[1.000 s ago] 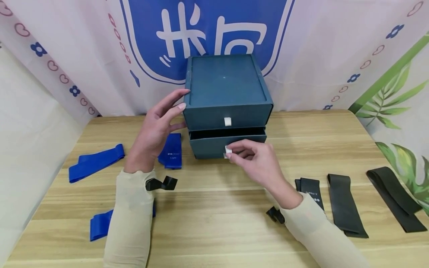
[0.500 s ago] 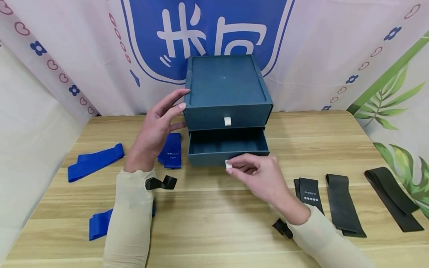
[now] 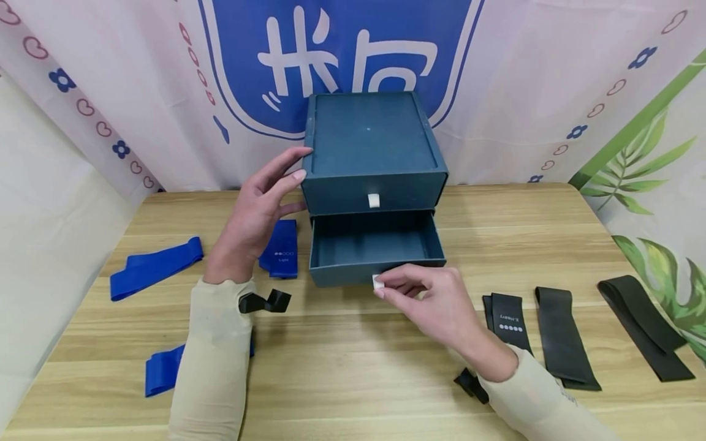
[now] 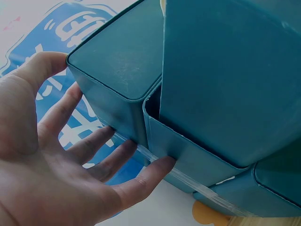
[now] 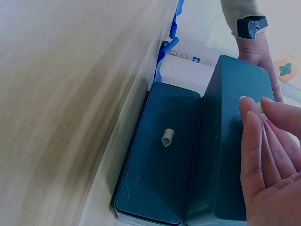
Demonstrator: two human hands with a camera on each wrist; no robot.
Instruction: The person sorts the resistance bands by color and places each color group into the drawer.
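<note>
A dark teal two-drawer box stands at the back of the table. Its lower drawer is pulled well out and shows a bare inside, while the upper drawer sits flush, its white pull tab hanging in front. Thumb and index finger of my right hand pinch the lower drawer's white pull tab. On the box's left side rests my left hand. Its fingers are spread along the wall in the left wrist view, with the thumb at a corner.
Blue resistance bands lie folded on the left of the wooden table, one partly under the left forearm. Several black resistance bands lie at the right. A printed curtain hangs close behind the box.
The lower drawer has slid out toward me from slightly ajar, my right hand moving with its tab. The left hand has stayed against the box.
</note>
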